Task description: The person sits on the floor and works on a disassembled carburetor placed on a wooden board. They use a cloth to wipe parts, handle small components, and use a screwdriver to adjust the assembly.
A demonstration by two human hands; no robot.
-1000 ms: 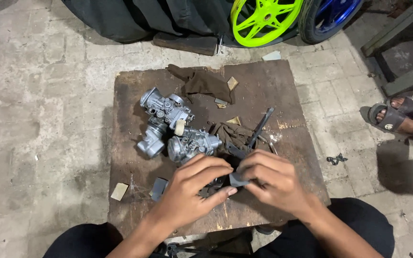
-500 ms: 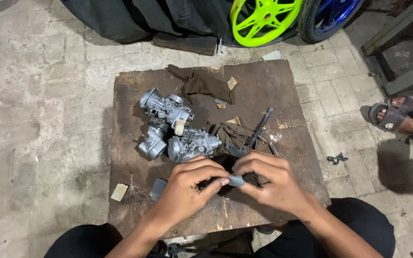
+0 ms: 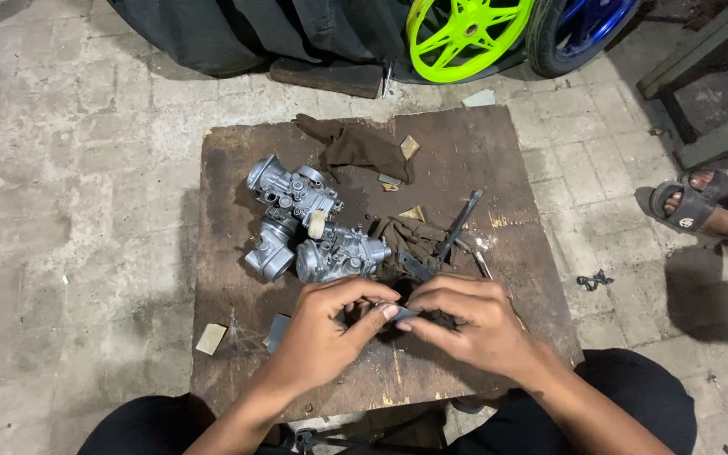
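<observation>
Both hands meet over the near edge of a worn wooden board (image 3: 465, 160) that lies on the paved floor. The left hand (image 3: 326, 329) and the right hand (image 3: 469, 324) pinch between them a small grey metal part (image 3: 404, 313). The left thumb and forefinger close narrowly on its left end, and the right fingertips curl tight round its right end. The part is mostly hidden by the fingers, so its shape is hard to make out; it seems a short flat piece, held just above the board near the middle of the near edge.

Just beyond the hands, toward the board's centre, lie two silver carburettors (image 3: 305, 227), touching each other, one set nearer the left edge and the other just in front of the left hand's knuckles. Beside them to the right a dark rag (image 3: 410, 236) is bunched, with a long dark tool (image 3: 458, 226) lying slanted across it toward the right edge. A brown cloth (image 3: 355, 147) lies crumpled near the far edge.

A small pale tile-like scrap (image 3: 211, 339) sits at the near left corner. Beyond the far edge stand a bright green wheel (image 3: 465, 34) and a blue wheel (image 3: 579, 29). Off the right edge, well apart, another person's sandalled foot (image 3: 701, 202) rests on the floor.
</observation>
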